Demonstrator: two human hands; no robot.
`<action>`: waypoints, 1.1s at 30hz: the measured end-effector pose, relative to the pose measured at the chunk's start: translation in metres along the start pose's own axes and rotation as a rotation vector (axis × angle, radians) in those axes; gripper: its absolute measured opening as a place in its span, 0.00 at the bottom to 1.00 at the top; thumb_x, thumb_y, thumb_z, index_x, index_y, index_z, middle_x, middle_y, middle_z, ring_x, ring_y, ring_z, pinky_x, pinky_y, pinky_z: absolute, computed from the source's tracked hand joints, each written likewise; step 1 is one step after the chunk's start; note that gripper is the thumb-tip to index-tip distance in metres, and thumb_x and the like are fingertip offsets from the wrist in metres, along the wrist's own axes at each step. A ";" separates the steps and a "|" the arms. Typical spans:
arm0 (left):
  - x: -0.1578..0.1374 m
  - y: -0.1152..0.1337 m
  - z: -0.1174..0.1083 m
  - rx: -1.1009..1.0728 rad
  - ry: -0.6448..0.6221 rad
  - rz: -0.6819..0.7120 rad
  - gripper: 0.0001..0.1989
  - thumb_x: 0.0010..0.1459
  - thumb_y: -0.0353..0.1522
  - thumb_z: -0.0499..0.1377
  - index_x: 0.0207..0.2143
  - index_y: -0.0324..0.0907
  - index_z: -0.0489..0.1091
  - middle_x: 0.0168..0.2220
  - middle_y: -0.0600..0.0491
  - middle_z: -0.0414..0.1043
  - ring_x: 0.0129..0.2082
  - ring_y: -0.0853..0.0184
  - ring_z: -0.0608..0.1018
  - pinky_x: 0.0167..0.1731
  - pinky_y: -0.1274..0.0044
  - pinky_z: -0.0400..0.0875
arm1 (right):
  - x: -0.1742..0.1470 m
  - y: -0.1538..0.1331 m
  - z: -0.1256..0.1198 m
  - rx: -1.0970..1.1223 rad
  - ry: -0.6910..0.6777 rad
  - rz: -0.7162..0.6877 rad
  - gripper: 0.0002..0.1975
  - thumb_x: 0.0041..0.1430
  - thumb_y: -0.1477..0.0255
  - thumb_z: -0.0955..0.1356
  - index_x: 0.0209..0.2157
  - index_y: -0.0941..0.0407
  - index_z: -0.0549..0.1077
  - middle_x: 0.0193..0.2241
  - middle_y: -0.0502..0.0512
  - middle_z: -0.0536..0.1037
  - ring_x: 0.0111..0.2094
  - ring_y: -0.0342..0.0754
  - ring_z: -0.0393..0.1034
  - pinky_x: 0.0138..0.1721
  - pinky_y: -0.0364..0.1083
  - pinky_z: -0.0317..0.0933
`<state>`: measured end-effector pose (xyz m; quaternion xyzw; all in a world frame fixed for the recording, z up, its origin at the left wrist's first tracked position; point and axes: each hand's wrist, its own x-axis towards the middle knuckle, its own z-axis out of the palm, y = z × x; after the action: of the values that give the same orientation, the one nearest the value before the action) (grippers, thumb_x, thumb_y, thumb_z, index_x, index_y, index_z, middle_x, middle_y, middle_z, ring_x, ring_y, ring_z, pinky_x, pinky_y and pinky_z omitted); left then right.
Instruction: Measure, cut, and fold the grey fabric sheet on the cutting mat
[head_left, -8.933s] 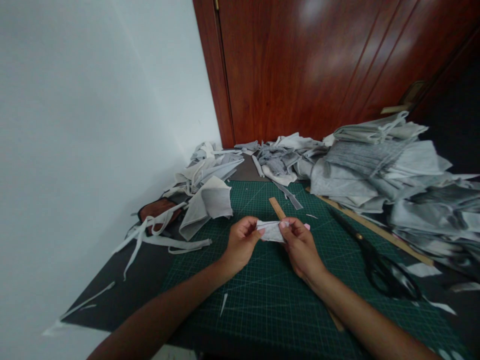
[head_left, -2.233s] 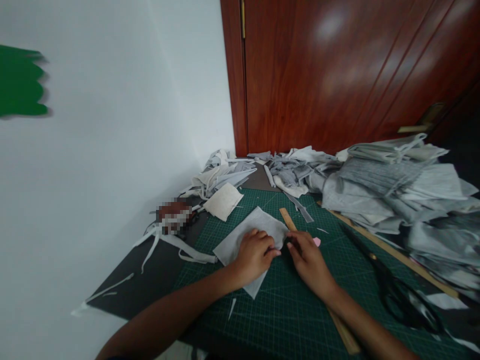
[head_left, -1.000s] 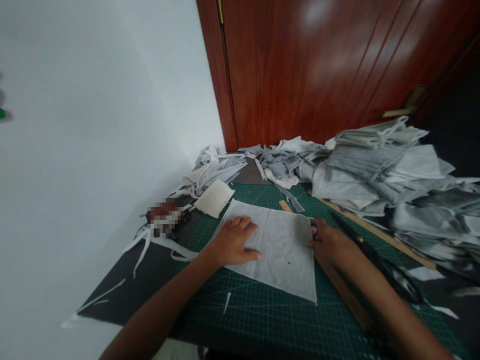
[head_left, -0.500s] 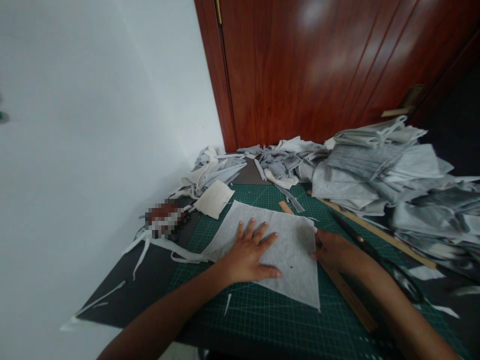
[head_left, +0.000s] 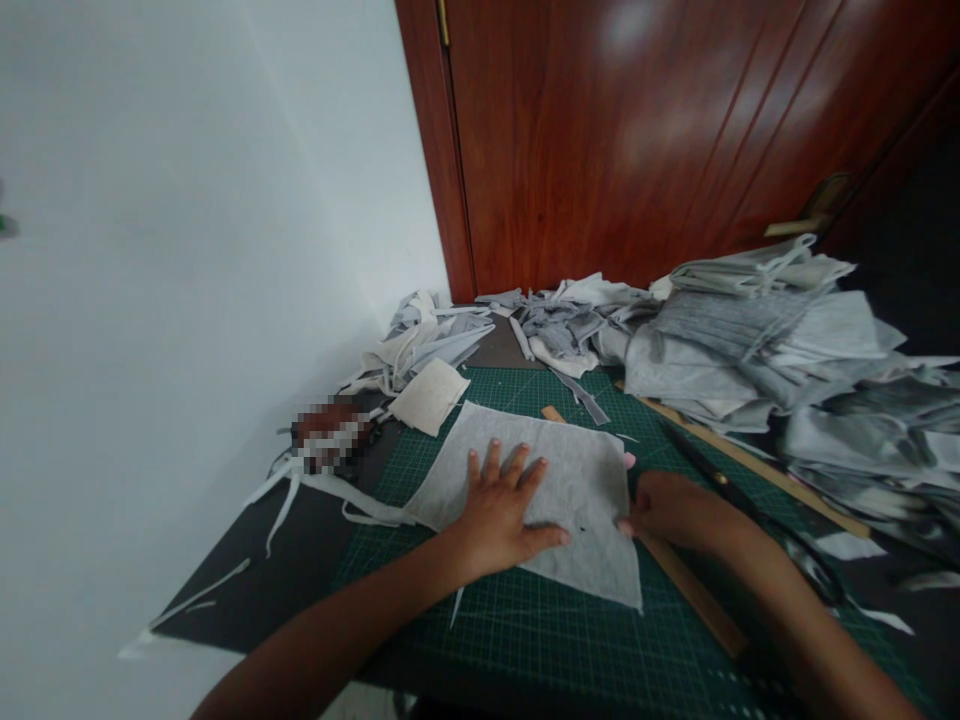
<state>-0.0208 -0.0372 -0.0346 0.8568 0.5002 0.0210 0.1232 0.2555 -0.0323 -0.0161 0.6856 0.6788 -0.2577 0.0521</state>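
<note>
A grey cloth piece (head_left: 559, 505) with a small dark spot lies on a green cutting mat (head_left: 540, 620). My left hand (head_left: 502, 515) rests flat on the cloth, fingers spread. At the cloth's right edge, my right hand (head_left: 667, 510) is closed, its thumb at the edge and its fingers around a wooden ruler (head_left: 701, 595). That ruler runs slantwise beneath the cloth, and its far tip shows past the cloth's top edge. A small pink bit (head_left: 629, 460) sticks out at the right edge. Black-bladed scissors (head_left: 720, 480) lie beyond my right hand.
Folded grey cloths (head_left: 757, 330) are heaped at the back right, behind a long wooden strip (head_left: 750, 460). Scraps (head_left: 566, 325) lie by the door (head_left: 600, 150). A beige square (head_left: 430, 396) and more scraps (head_left: 420, 345) sit near the white wall (head_left: 225, 250).
My right hand has drawn slightly down along the cloth edge, uncovering the pink bit. The ruler has shifted a little left under the cloth. My left hand stays spread, nearly in place.
</note>
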 end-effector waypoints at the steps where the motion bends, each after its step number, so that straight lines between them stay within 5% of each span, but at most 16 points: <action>1: 0.000 0.000 0.000 0.002 0.003 -0.015 0.51 0.56 0.66 0.55 0.74 0.51 0.51 0.76 0.45 0.41 0.74 0.31 0.39 0.65 0.36 0.33 | 0.003 0.002 0.001 0.013 -0.002 -0.013 0.12 0.53 0.62 0.75 0.33 0.56 0.77 0.35 0.59 0.83 0.37 0.56 0.79 0.29 0.46 0.57; 9: 0.000 0.005 -0.007 0.135 0.027 -0.188 0.53 0.55 0.66 0.54 0.74 0.45 0.53 0.75 0.40 0.46 0.73 0.29 0.46 0.64 0.37 0.44 | 0.015 -0.001 0.005 0.061 0.029 -0.049 0.07 0.56 0.66 0.74 0.30 0.55 0.77 0.34 0.55 0.84 0.37 0.51 0.79 0.31 0.44 0.60; 15: -0.001 0.012 -0.006 0.234 0.005 -0.324 0.57 0.54 0.66 0.57 0.73 0.36 0.53 0.73 0.29 0.47 0.71 0.26 0.49 0.63 0.38 0.50 | -0.010 -0.009 -0.005 -0.033 0.183 0.057 0.19 0.57 0.65 0.74 0.47 0.59 0.76 0.49 0.70 0.82 0.52 0.66 0.76 0.43 0.53 0.63; 18: 0.003 0.007 -0.001 0.214 0.046 -0.220 0.56 0.59 0.64 0.54 0.73 0.32 0.53 0.74 0.29 0.45 0.74 0.34 0.46 0.66 0.41 0.44 | -0.014 -0.011 -0.007 -0.050 0.217 0.069 0.11 0.61 0.68 0.71 0.43 0.59 0.78 0.48 0.70 0.82 0.53 0.66 0.76 0.45 0.52 0.63; 23: 0.012 -0.006 0.002 0.110 0.032 0.087 0.45 0.65 0.59 0.52 0.74 0.42 0.51 0.76 0.41 0.43 0.76 0.46 0.43 0.71 0.47 0.39 | 0.000 0.003 -0.009 0.038 0.135 0.041 0.08 0.59 0.67 0.72 0.37 0.57 0.79 0.37 0.60 0.85 0.40 0.56 0.80 0.33 0.46 0.61; 29: 0.014 -0.008 0.002 0.122 0.041 0.079 0.44 0.66 0.58 0.52 0.73 0.41 0.52 0.75 0.41 0.44 0.76 0.45 0.44 0.71 0.48 0.38 | 0.004 0.014 -0.016 0.081 0.133 0.018 0.10 0.61 0.64 0.70 0.36 0.57 0.80 0.35 0.58 0.85 0.35 0.52 0.79 0.29 0.45 0.59; 33: 0.016 -0.004 0.005 0.119 0.073 0.078 0.43 0.66 0.58 0.52 0.73 0.42 0.52 0.75 0.40 0.46 0.75 0.45 0.46 0.71 0.47 0.39 | -0.004 0.008 -0.018 0.012 0.225 0.072 0.18 0.66 0.58 0.67 0.41 0.59 0.79 0.43 0.66 0.83 0.44 0.59 0.78 0.38 0.48 0.64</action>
<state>-0.0158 -0.0226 -0.0419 0.8801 0.4711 0.0271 0.0526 0.2688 -0.0288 -0.0014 0.7345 0.6537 -0.1811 -0.0194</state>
